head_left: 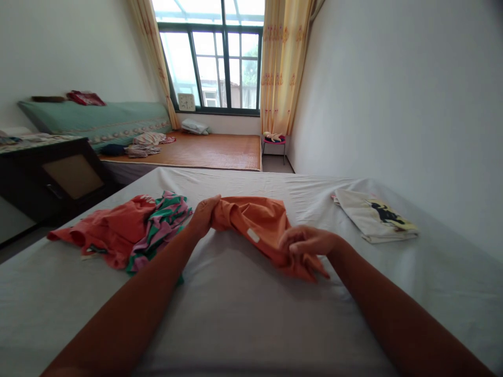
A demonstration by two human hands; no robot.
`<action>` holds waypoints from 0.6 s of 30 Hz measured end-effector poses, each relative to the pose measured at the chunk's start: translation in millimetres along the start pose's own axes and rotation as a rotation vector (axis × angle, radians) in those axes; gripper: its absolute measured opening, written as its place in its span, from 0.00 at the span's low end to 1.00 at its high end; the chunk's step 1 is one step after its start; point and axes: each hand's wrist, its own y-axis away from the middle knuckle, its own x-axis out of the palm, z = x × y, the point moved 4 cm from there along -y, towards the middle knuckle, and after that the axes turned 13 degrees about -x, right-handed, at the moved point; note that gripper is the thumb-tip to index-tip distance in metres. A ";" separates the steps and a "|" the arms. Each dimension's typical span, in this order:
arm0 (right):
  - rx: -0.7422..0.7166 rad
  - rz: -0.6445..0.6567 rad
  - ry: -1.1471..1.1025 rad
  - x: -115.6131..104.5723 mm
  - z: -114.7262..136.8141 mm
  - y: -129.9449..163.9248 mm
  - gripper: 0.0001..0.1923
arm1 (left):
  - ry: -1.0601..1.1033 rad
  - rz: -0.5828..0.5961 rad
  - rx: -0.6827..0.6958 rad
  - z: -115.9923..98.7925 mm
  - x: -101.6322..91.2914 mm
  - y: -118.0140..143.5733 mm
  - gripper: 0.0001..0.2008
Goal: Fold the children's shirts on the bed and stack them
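Grips the left end of an orange garment (265, 212) in the left hand (204, 214), clamped on the gathered cloth; pinches the right end in the right hand (308, 241), thumb and fingers drawn together on the fabric. Spans the space between both hands, over the middle of a white sheet (236, 319). Looks plain and soft, creased along the top, with a deep sagging fold in the centre, a pale rectangular patch (253, 235) near the close edge and loose, pointed ends drooping below the right hand.

Hard to tell among the folds: the kind of garment, and how far the near edge clears the sheet. Slightly blurred at the right hand, with fingertips partly buried in the cloth; partly hidden at the left hand, with fingers lost behind the fabric.

To the left, partly screened by the left forearm (157, 277), a rumpled red garment (113, 230) touching a green-and-pink garment (168, 214). To the right, well apart, a folded white garment (357, 214) with a black-and-yellow print, too smeared to make out.

Beyond the sheet, a brown mat (212, 149) bearing small, indistinct heaps of cloth (147, 144), beneath a bright window (212, 63). At far left, a dark cabinet (74, 175), cut off by the frame. On the sill, a square clock (186, 102), too small to read.
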 end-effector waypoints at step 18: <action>-0.212 -0.613 0.452 -41.6 -31.5 -17.2 0.14 | -1.100 0.114 0.257 23.8 -9.1 -11.5 0.22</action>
